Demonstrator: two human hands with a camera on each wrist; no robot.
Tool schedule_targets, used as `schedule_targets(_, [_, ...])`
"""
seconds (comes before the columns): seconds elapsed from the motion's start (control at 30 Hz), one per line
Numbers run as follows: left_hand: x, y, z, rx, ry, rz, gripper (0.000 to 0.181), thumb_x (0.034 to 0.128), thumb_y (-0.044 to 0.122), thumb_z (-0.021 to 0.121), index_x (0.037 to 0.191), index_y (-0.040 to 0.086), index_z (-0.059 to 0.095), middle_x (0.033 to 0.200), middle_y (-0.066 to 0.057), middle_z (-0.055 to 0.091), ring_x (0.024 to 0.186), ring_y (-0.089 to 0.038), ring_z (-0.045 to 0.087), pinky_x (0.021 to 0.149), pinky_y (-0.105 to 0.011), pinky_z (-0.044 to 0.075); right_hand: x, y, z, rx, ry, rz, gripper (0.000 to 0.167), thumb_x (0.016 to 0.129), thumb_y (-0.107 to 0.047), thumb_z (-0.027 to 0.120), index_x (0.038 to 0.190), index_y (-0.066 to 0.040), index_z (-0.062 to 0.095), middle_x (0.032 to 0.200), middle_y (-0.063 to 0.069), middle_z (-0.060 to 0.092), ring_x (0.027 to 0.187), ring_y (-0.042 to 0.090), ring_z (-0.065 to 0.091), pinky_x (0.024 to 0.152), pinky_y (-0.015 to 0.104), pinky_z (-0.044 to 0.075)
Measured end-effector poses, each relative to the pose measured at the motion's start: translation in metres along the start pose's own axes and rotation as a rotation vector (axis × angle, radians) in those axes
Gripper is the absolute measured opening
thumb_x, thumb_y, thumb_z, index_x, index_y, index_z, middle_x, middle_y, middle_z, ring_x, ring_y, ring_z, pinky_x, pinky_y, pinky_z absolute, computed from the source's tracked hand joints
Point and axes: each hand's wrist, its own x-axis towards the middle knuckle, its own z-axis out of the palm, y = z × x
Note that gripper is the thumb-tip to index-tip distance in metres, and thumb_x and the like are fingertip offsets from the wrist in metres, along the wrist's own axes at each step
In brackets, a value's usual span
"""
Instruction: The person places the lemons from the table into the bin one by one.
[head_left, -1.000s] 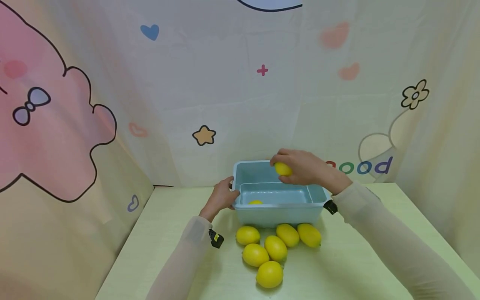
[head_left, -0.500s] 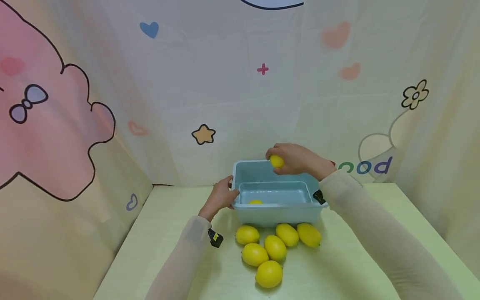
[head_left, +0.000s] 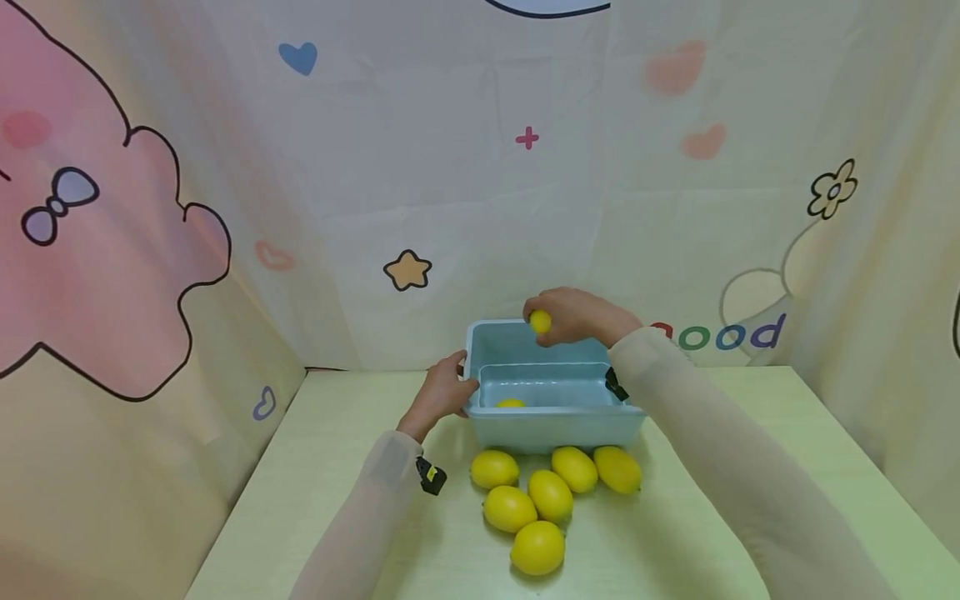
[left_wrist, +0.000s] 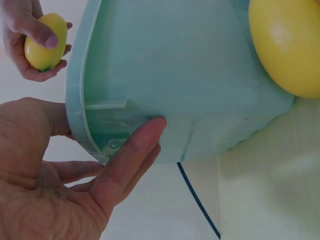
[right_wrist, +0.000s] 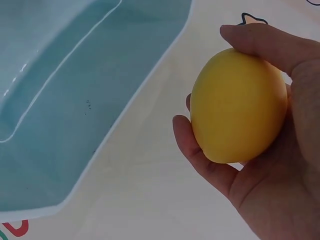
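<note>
A light blue plastic bin (head_left: 558,430) stands on the table, and one lemon (head_left: 511,403) shows partly inside it at the left. My left hand (head_left: 437,392) grips the bin's left end; in the left wrist view the thumb goes over the rim (left_wrist: 75,75) and the fingers lie against the outer wall. Above the back rim, my right hand (head_left: 576,315) holds a lemon (head_left: 540,322). The right wrist view shows this lemon (right_wrist: 239,106) between thumb and curled fingers, apart from the bin wall.
Several lemons (head_left: 551,497) lie in a loose group on the pale table (head_left: 360,500), just in front of the bin. A printed curtain (head_left: 480,208) hangs close behind the bin and along both sides.
My right hand has moved left over the bin with the lemon, rising a little at first. The left hand and the bin stay in place.
</note>
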Motion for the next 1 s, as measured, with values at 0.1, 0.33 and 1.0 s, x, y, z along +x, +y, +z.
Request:
schedule_targets(0.1, [0.000,0.000,0.000,0.009,0.005,0.001,0.063,0.0928,0.014,0.056,0.151,0.006,0.035,0.126,-0.025,0.058,0.092,-0.037,0.069,0.050,-0.032,0.059,0.005,-0.001,0.001,0.011,-0.028,0.009,0.035,0.084,-0.022,0.069,0.118,-0.016,0.064,0.110,0.005,0.065,0.095,0.024,0.054,0.081,0.037,0.050])
schedule_targets(0.33, [-0.001,0.000,-0.001,-0.005,-0.009,0.003,0.064,0.0932,0.014,0.056,0.152,0.005,0.032,0.130,-0.027,0.055,0.098,-0.043,0.068,0.060,-0.042,0.062,0.014,-0.002,0.005,0.036,-0.097,0.049,0.034,0.085,-0.022,0.069,0.118,-0.015,0.063,0.112,0.005,0.065,0.095,0.024,0.054,0.078,0.034,0.049])
schedule_targets(1.0, [-0.002,0.000,0.000,0.004,-0.012,-0.016,0.066,0.0934,0.014,0.056,0.153,0.005,0.030,0.135,-0.028,0.052,0.097,-0.040,0.069,0.051,-0.031,0.060,0.026,0.008,0.028,0.075,-0.259,0.155,0.038,0.085,-0.024,0.070,0.122,-0.017,0.062,0.125,0.007,0.059,0.105,0.025,0.052,0.088,0.037,0.050])
